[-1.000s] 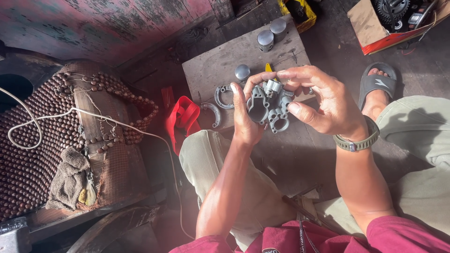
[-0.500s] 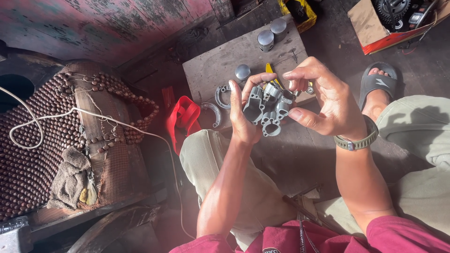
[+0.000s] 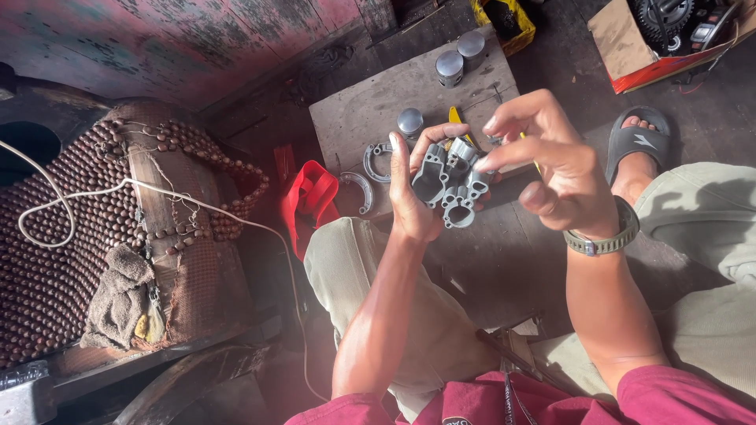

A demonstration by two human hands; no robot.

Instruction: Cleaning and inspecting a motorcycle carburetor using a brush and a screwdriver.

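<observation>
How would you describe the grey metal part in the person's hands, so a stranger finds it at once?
Start at the wooden board on the floor. Just above its near edge, the left hand cradles a grey cast metal housing with round bores; the loose pieces on the board are plain cylinders and curved shoes.

**One view, from the head**

We look steeply down from our own head, close over our lap. Our left hand (image 3: 413, 197) and right hand (image 3: 551, 169) fill the centre at arm's length; the board (image 3: 370, 110) and floor (image 3: 567, 71) lie beyond.
</observation>
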